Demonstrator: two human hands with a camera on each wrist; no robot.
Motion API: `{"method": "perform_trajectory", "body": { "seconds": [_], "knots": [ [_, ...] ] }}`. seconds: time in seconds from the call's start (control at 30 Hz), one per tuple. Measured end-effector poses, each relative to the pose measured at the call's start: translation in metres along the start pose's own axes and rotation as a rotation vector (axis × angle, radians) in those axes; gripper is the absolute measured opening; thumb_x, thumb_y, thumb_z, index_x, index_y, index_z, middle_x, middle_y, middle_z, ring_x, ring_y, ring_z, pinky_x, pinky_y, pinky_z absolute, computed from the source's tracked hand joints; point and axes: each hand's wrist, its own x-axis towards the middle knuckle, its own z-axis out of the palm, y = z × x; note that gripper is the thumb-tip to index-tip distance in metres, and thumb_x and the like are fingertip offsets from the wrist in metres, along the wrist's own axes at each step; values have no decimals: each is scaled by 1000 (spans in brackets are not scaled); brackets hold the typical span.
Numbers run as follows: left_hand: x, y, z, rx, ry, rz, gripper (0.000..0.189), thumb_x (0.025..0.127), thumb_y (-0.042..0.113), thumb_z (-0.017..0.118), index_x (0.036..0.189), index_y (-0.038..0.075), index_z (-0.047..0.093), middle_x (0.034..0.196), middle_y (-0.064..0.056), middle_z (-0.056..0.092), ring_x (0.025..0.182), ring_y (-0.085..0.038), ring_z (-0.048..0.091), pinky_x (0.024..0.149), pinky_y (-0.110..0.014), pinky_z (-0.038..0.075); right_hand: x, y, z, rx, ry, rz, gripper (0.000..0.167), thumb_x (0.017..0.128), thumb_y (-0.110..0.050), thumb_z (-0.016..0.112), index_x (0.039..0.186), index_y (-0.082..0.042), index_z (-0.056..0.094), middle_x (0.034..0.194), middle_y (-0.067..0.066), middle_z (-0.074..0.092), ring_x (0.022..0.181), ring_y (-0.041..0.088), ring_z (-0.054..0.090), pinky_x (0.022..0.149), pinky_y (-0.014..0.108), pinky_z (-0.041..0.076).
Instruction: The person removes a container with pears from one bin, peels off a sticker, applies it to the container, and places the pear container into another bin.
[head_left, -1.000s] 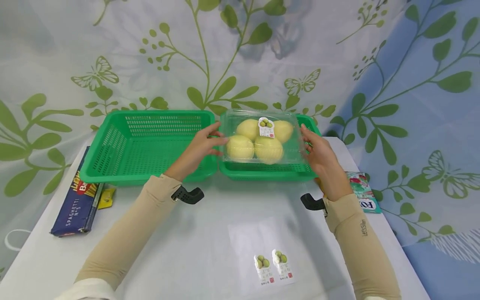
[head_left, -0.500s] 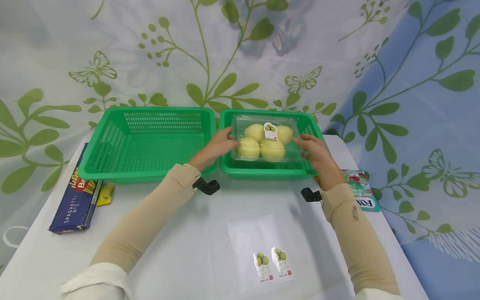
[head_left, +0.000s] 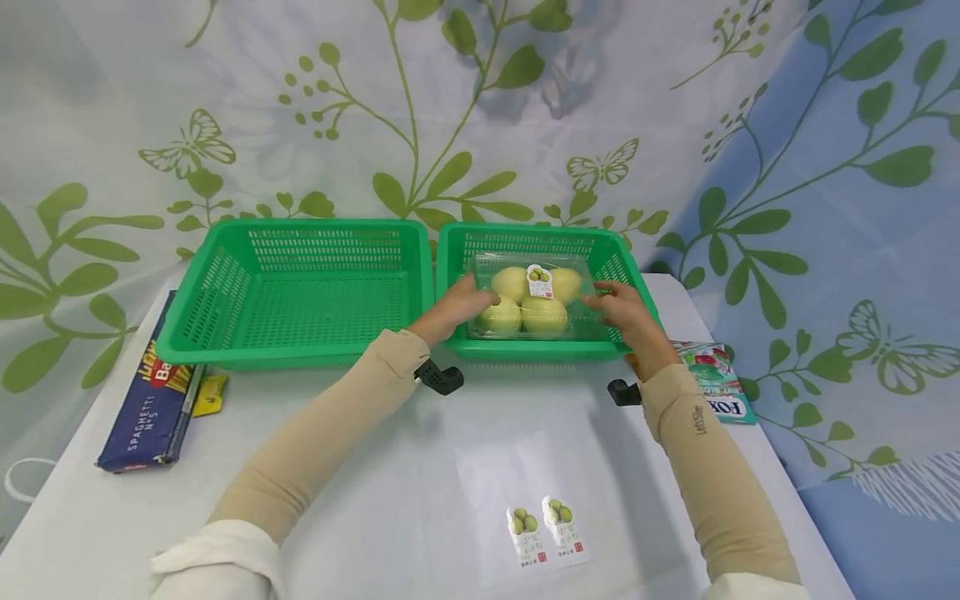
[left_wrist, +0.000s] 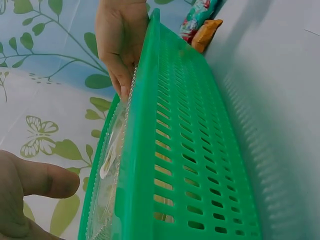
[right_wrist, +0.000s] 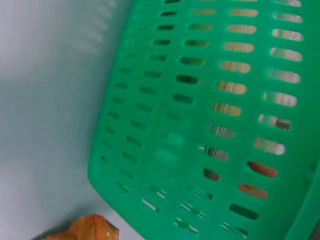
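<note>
A clear plastic clamshell (head_left: pixel 585 321) of pale yellow-green round fruit (head_left: pixel 544 317) lies inside the right green basket (head_left: pixel 540 350). A white label (head_left: pixel 540 283) with a fruit picture is on its lid. My left hand (head_left: pixel 459 307) is over the basket's left part, fingers at the clamshell's left side; its thumb (left_wrist: pixel 55 181) is extended in the left wrist view. My right hand (head_left: pixel 628 315) reaches over the basket's right part, fingertips by the clamshell's right edge. In the right wrist view, the basket wall hides most of the hand.
Another green basket (head_left: pixel 300 358) stands at the left. Beside it lie a blue spaghetti box (head_left: pixel 146 408) and a small yellow packet (head_left: pixel 210 395). A teal packet (head_left: pixel 720 383) and an orange wrapper (right_wrist: pixel 92 229) lie at the right. Two fruit labels (head_left: pixel 546 533) are on a sheet in front.
Between my hands, the clamshell has gone from above the right basket's rim down into it. My left hand has moved right with it, and my right hand slightly left and down.
</note>
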Motion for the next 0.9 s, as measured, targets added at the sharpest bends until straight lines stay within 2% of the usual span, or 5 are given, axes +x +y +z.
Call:
{"method": "perform_trajectory", "body": {
  "seconds": [0.2, 0.37, 0.6, 0.9],
  "knots": [
    [-5, 0, -1, 46, -12, 22, 86, 99, 28, 52, 161, 1, -2, 171, -12, -4, 159, -30, -1, 129, -49, 12, 2, -2, 1, -85, -4, -22, 66, 105, -26, 51, 160, -4, 21, 165, 24, 22, 144, 46, 37, 119, 53, 36],
    [-8, 1, 1, 53, -40, 42, 85, 99, 27, 51, 161, 3, -2, 171, -11, -3, 159, -30, -1, 129, -50, 13, 3, 0, -3, -95, 3, -43, 66, 105, -27, 51, 160, -5, 22, 164, 24, 23, 146, 46, 34, 119, 55, 36],
    [-16, 4, 6, 98, -89, 68, 84, 101, 30, 50, 162, 5, -1, 171, -11, -1, 159, -31, 1, 129, -50, 14, -1, 11, -9, -97, 20, -20, 67, 105, -32, 51, 161, -8, 21, 164, 24, 23, 145, 48, 34, 120, 57, 33],
    [-18, 8, 5, 96, -56, 58, 80, 102, 31, 50, 162, 6, 4, 171, -11, 5, 159, -30, 6, 129, -50, 15, -5, 5, -12, -164, 55, -55, 68, 104, -32, 53, 160, -7, 23, 163, 26, 25, 146, 48, 31, 117, 63, 32]
  ]
}}
